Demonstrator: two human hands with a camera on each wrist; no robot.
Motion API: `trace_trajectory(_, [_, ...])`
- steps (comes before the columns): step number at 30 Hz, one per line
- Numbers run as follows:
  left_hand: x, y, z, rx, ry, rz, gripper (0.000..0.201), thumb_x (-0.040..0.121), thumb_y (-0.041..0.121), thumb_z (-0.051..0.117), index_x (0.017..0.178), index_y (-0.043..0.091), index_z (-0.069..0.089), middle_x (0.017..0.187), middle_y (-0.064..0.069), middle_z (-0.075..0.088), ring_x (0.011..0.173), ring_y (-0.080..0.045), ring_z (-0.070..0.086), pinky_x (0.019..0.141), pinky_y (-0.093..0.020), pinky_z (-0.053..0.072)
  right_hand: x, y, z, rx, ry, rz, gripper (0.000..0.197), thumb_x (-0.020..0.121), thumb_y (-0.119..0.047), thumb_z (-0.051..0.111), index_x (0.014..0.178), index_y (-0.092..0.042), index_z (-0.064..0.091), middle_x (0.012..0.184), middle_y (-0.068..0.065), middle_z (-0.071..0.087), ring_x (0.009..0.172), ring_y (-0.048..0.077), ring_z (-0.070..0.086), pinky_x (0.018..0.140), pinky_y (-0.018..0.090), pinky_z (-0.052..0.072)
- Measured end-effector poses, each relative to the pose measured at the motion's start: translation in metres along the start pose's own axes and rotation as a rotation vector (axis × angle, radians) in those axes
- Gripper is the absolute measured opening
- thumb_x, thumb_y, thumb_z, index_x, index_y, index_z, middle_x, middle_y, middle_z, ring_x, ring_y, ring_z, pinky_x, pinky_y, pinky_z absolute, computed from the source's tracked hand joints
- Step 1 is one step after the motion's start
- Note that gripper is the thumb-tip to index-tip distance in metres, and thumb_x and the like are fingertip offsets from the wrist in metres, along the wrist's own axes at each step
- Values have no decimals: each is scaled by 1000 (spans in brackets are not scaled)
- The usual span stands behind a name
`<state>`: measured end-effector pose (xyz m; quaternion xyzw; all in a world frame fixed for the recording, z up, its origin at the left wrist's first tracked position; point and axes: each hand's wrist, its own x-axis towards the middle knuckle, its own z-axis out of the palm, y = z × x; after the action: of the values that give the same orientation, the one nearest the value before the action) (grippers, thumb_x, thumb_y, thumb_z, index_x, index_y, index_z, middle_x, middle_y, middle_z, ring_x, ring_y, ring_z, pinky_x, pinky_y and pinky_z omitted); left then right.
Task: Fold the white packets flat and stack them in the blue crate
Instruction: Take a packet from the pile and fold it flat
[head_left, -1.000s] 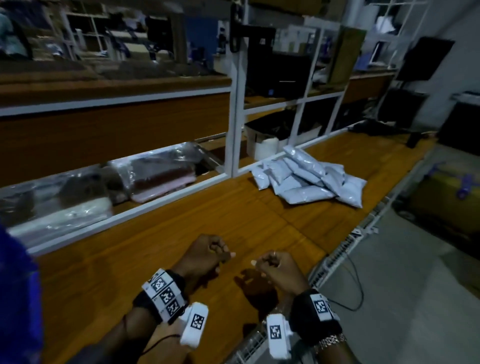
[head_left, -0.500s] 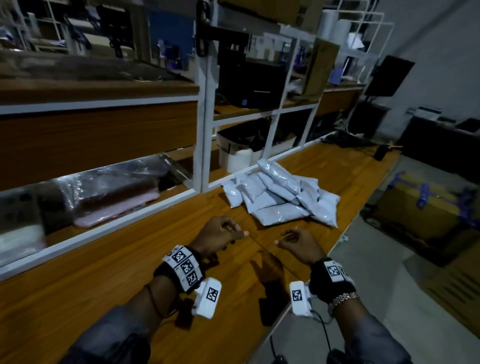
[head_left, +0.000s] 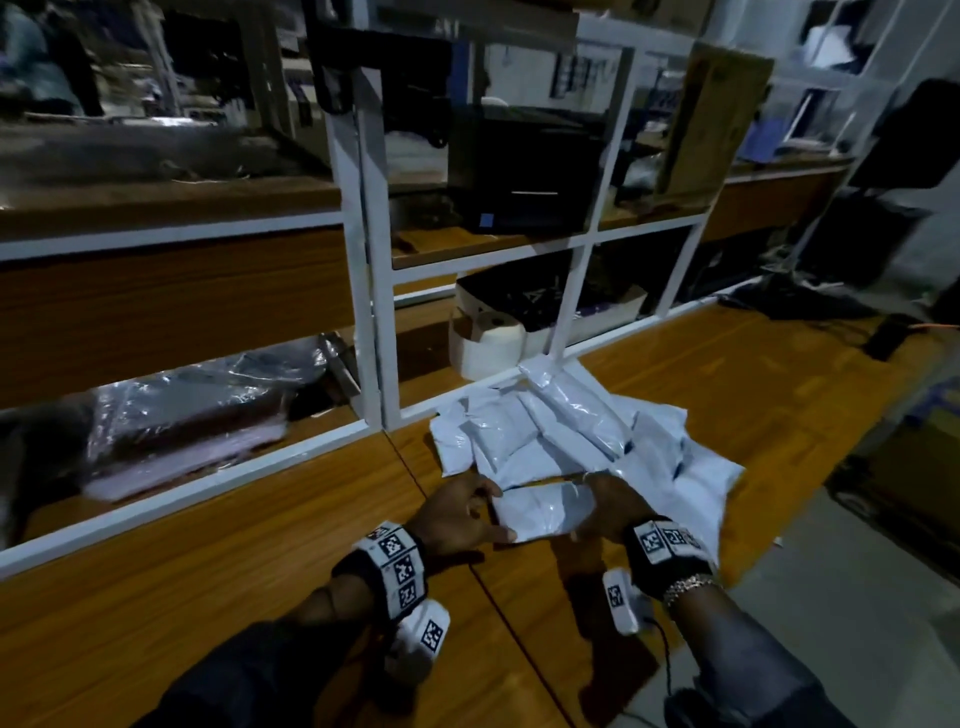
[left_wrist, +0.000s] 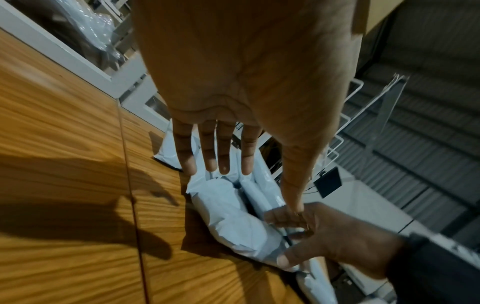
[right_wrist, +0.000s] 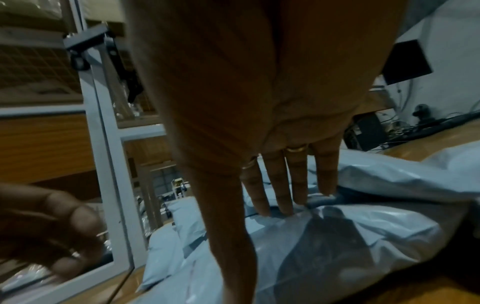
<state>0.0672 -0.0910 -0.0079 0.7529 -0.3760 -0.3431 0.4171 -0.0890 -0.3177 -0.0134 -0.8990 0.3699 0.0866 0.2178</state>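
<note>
A pile of white packets (head_left: 571, 431) lies on the wooden table (head_left: 234, 561) against the shelf frame. The nearest white packet (head_left: 543, 512) sits at the pile's front, puffy, between both hands. My right hand (head_left: 597, 506) grips its right end, fingers (right_wrist: 283, 197) over the far edge and thumb at the near edge. My left hand (head_left: 480, 512) is at its left end with fingers (left_wrist: 210, 152) straight above the pile and the thumb along the packet's near corner. No blue crate is in view.
A white metal shelf frame (head_left: 371, 312) rises just behind the pile. A white roll (head_left: 485, 343) and a plastic-wrapped bundle (head_left: 197, 421) sit on the low shelf. The table's edge (head_left: 748, 551) drops to the floor at the right.
Both hands have moved forward from bare table to the pile. They were curled and held nothing; now the right grips the nearest packet and the left has spread beside it.
</note>
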Motion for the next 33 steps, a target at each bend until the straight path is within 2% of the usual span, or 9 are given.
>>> trace_trajectory(3, [21,-5,8,111,-22,-22,94,46,59,95,128,31,58,133,5,55,120,-14,57,100,-41,54,28,4,6,-115,-81,-96,109,55,-40,91,149,-25,39,153,5,43,139,26,42,116,39,36])
trace_trajectory(6, [32,-8,17,252,-39,-25,99,56,45,98,141,25,51,140,2,51,129,-15,50,109,-39,46,39,6,12,-242,-66,-201,111,54,-46,89,150,-31,36,155,0,37,144,25,35,120,39,28])
trace_trajectory(10, [41,-16,27,397,-44,24,111,56,47,97,150,24,41,150,2,44,137,-18,40,115,-34,35,41,1,18,-346,-67,-222,106,71,-43,84,157,-23,24,162,6,24,152,27,16,124,47,5])
trace_trajectory(15, [33,-19,36,655,-19,91,129,55,51,95,159,25,25,162,0,27,148,-22,24,122,-35,18,23,-20,25,-299,-38,-248,106,61,-52,88,148,-17,40,149,8,42,142,31,35,118,52,23])
trace_trajectory(18, [17,-29,29,761,4,81,112,64,51,90,156,20,32,160,-6,32,147,-29,29,121,-45,17,6,-38,39,-190,-66,-273,83,73,-40,85,143,-13,48,146,12,46,140,35,38,117,50,26])
trace_trajectory(22, [-21,-51,-2,839,44,47,118,58,62,90,154,22,34,150,0,45,136,-24,45,116,-39,25,-26,-73,56,-234,4,-447,96,62,-58,83,144,-31,43,145,-3,43,141,21,33,111,39,17])
trace_trajectory(26, [-93,-80,-33,760,87,-50,110,61,58,88,152,25,35,145,-2,47,133,-26,45,109,-39,29,-62,-128,79,-244,-44,-596,95,58,-67,82,140,-32,48,138,-4,46,134,20,36,108,38,18])
trace_trajectory(30, [-182,-113,-50,780,156,-151,106,51,67,74,145,28,44,136,-1,54,124,-26,52,103,-38,36,-107,-176,121,-248,-87,-767,103,51,-83,62,143,-40,45,134,-10,48,132,16,40,106,39,19])
trace_trajectory(33, [-240,-147,-57,856,314,-155,67,71,61,64,131,35,54,122,4,61,111,-22,60,94,-34,42,-144,-210,151,-235,-66,-828,99,51,-83,67,139,-40,49,127,-14,50,125,13,42,107,39,23])
